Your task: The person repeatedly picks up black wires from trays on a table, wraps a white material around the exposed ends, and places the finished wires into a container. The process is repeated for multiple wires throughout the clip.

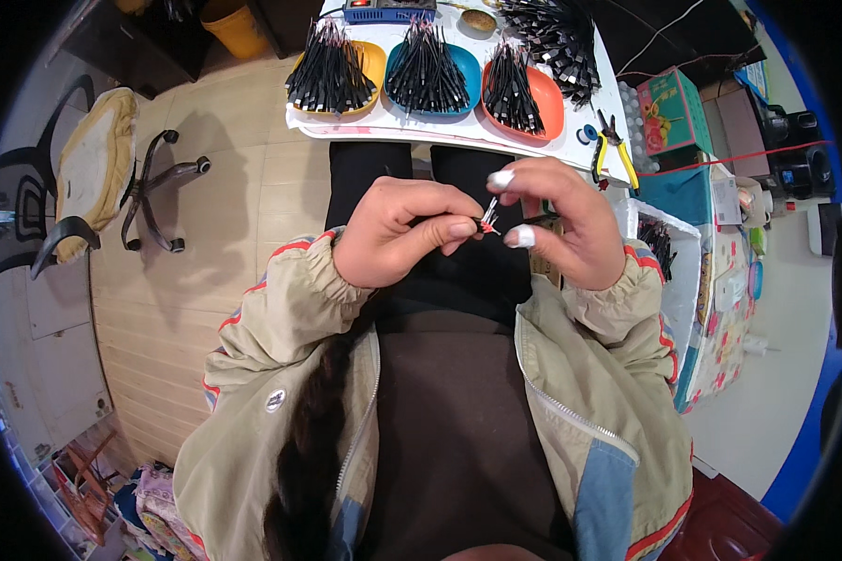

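In front of my lap, my left hand [407, 229] is closed, its thumb and forefinger pinching a small bundle of thin black cables [483, 224]. Reddish and pale wire ends and slim silvery tips stick out of the pinch. My right hand [571, 220] is just beside them, thumb and forefinger spread apart. White tape wraps both of those fingertips. Something dark and thin lies between the right thumb and the curled fingers, whose tips are partly hidden.
Ahead, a white table [393, 131] carries yellow [377, 65], blue [474, 70] and orange [550, 98] trays of black cables. Yellow-handled pliers [613, 154] and a small spool [587, 135] lie right of them. A white foam box [688, 280] with cables stands right; an office chair [94, 178] left.
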Available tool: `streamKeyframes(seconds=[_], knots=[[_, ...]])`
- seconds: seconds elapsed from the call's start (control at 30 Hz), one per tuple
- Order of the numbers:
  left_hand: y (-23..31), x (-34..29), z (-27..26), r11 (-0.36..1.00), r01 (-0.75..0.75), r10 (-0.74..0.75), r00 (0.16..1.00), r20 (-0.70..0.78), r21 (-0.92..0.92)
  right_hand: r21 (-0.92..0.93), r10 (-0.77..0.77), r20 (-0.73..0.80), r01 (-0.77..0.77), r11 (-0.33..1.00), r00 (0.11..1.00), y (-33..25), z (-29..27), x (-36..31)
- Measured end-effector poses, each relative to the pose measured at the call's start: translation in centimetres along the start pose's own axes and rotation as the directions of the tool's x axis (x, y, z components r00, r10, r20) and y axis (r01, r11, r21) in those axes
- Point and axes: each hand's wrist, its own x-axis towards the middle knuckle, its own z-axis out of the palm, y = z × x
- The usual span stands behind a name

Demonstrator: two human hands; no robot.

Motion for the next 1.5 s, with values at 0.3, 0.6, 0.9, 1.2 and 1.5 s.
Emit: streamKeyframes(seconds=[0.3, 0.6, 0.9, 1.2, 1.5], knots=[[-0.2, -0.8, 0.8, 0.964, 0.076, -0.090, 0.995, -0.045, -0.256, -0.234, -0.244, -0.084, 0.219, 0.947, 0.966, -0.5, 1.3, 0.5], [-0.3, -1.5, 0.5, 0.733, 0.032, -0.133, 0.987, -0.096, -0.680, -0.366, -0.237, -0.198, 0.152, 0.918, 0.951, 0.3, 0.9, -0.1], [-0.6, -1.1, 0.9, 0.683, 0.082, -0.175, 0.983, -0.053, -0.726, -0.362, -0.470, -0.174, 0.388, 0.848, 0.865, -0.6, 2.4, 2.4], [-1.0, -0.5, 0.8, 0.538, 0.204, -0.208, 0.972, 0.106, -0.818, -0.301, -0.497, -0.113, 0.447, 0.842, 0.861, -0.2, 1.6, 2.5], [-0.2, -0.7, 0.5, 0.811, 0.147, -0.156, 0.987, 0.033, -0.566, -0.155, -0.318, -0.094, 0.302, 0.941, 0.943, -0.9, 1.9, 1.9]])
